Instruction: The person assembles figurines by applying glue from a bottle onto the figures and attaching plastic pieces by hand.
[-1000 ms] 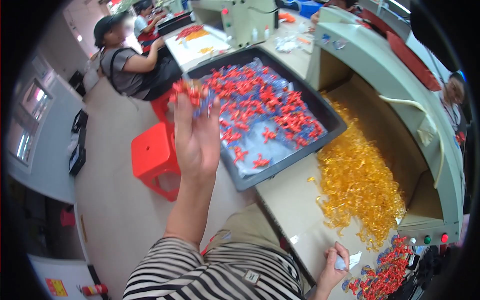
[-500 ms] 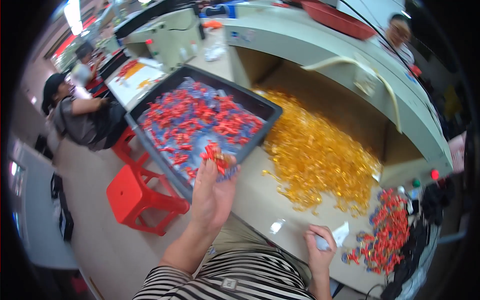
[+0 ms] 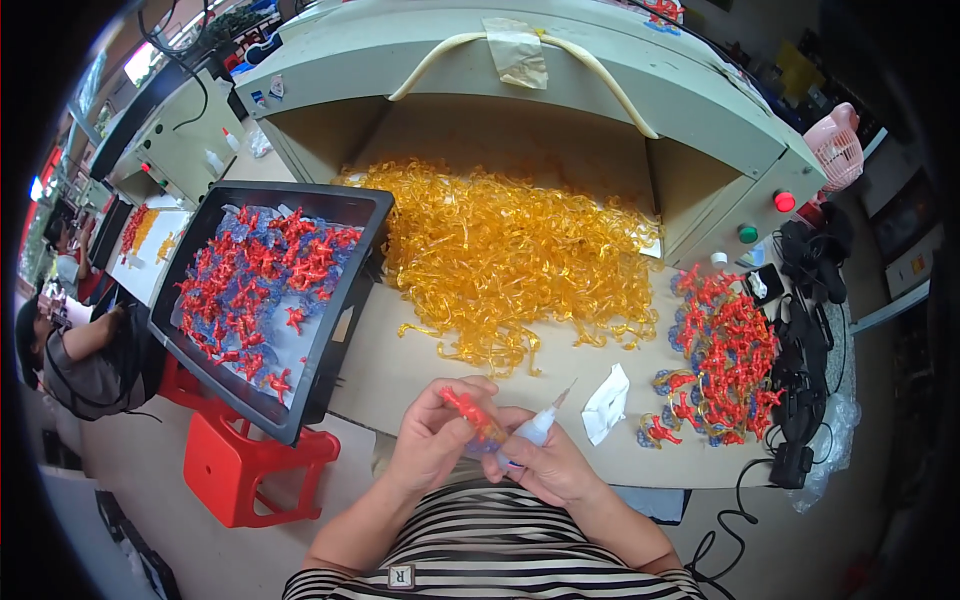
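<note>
In front of my striped shirt my two hands meet. My left hand (image 3: 424, 440) is closed on a small red plastic figure (image 3: 466, 410), its lower part partly hidden by the fingers. My right hand (image 3: 556, 462) grips a small translucent bottle (image 3: 537, 428) with a thin needle tip pointing up and to the right. On the left, a black tray (image 3: 345, 335) holds many red and translucent blue plastic figures (image 3: 245, 275). A big heap of translucent amber plastic pieces (image 3: 520, 265) spreads across the table ahead. To the right lies a pile of red, blue and amber figures (image 3: 730, 355).
A piece of white paper (image 3: 606, 404) lies beside my right hand. Behind the amber heap stands a pale green open-fronted cabinet (image 3: 700, 125) with red and green buttons. Black straps and cables (image 3: 800, 340) line the right side. A red stool (image 3: 230, 470) and a seated person (image 3: 75, 350) are at left.
My left hand has come from the tray to in front of my body with the red figure. My right hand now holds the bottle up beside it. The view has swung right.
</note>
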The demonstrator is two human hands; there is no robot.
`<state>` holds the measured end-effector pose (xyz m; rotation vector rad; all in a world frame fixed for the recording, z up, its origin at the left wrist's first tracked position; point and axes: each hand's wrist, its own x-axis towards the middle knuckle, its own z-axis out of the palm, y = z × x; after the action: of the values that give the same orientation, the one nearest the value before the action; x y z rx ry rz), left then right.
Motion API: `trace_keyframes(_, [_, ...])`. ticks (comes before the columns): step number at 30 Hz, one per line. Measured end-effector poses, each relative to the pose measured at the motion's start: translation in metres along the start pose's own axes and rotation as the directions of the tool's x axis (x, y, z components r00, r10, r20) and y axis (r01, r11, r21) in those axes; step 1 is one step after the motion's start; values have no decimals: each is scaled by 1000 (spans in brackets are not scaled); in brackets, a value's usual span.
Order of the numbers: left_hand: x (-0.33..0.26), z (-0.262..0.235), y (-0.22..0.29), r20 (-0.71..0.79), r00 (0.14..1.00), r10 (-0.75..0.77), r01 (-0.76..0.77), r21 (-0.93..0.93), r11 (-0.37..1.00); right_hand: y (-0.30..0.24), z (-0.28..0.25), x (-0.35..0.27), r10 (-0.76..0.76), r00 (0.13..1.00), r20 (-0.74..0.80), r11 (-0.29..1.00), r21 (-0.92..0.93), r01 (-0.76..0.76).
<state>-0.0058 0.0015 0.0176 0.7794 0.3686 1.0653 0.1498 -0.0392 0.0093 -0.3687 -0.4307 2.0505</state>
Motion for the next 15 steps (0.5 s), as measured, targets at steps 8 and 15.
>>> trace_keyframes(8, [10, 10, 5, -304, 950, 69, -50, 70, 996, -25, 27, 2, -709, 658, 253, 31, -921, 388])
trace_keyframes(15, [10, 7, 5, -335, 940, 57, -44, 48, 998, -31, 37, 15, -691, 649, 320, -137, -939, 317])
